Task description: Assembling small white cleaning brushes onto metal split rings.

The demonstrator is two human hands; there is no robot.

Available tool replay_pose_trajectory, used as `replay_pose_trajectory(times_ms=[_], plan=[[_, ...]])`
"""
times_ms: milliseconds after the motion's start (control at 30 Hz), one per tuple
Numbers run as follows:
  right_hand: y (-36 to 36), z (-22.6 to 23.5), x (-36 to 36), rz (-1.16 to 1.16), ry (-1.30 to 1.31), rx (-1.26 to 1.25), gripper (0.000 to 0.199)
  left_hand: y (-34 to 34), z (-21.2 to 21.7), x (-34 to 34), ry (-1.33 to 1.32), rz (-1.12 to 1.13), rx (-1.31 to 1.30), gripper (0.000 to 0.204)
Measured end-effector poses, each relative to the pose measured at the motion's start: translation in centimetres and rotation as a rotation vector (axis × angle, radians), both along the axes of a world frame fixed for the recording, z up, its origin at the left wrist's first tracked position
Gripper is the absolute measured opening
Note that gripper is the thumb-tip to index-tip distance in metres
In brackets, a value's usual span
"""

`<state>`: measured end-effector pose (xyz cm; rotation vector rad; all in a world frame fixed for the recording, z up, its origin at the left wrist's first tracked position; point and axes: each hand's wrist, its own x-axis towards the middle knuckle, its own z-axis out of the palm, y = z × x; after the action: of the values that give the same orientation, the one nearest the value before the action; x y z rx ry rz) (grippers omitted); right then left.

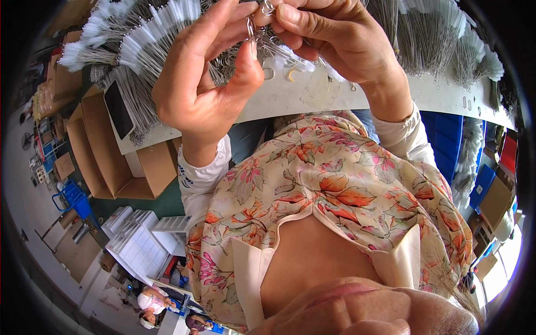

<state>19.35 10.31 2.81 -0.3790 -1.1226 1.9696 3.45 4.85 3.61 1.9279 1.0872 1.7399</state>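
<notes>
While the floral top [335, 184] fills the middle up close, the real action is at the top edge, where the left hand [209, 84] and right hand [335, 33] meet over a small metal ring [268, 8]. If the right pinch goes slack, I reckon that ring could drop into the wire pile [223, 62] right below and be a pain to find. Pose-wise, both wrists are raised and bent inward; the right thumb and finger nip the ring, while the left curves in a C, thumb apart, with a thin wire link [250, 28] at its tips, can't tell if it's actually gripped. Past them, white-tipped brush bundles [162, 33] line the pale worktop [301, 103], a phone [119, 110] lies at left, then a cardboard box [95, 142], white crates [139, 240] and, way off, a co-worker [151, 301]
</notes>
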Motion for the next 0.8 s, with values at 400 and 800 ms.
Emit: replay_pose_trajectory(times_ms=[400, 800], plan=[[0.0, 0.4, 0.0, 0.032, -0.094, -0.041, 0.014, 0.2, 0.5, 0.1, 0.146, 0.059, 0.106, 0.044], [0.8, 1.2, 1.0, 0.242, -0.348, 0.105, 0.013, 0.0, 1.8, -1.0, 0.12, -0.084, 0.023, 0.033]])
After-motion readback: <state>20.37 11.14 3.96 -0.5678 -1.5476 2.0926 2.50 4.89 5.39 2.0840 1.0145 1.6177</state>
